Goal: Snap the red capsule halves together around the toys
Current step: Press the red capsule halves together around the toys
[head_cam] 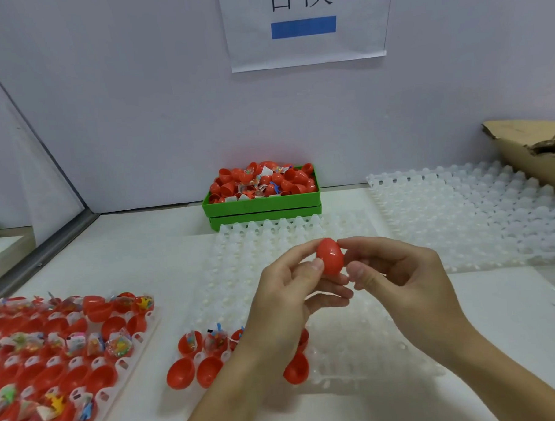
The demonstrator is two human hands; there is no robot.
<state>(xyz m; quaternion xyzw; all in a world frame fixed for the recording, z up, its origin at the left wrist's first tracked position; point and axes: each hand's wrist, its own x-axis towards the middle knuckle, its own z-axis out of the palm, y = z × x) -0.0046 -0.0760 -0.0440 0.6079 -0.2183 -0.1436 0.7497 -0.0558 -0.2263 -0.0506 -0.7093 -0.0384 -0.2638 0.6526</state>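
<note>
Both the left hand (289, 283) and right hand (396, 275) are pinching a closed red capsule (330, 255) above the white tray (355, 350) mid-desk; its contents are hidden. The left forearm is covering several open halves (181, 373) near the front edge.

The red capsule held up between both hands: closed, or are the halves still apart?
Closed, as far as shows. The red capsule reads as one whole egg with no gap, pinched between the left hand and right hand. Whether it is fully snapped: cannot tell.
</note>
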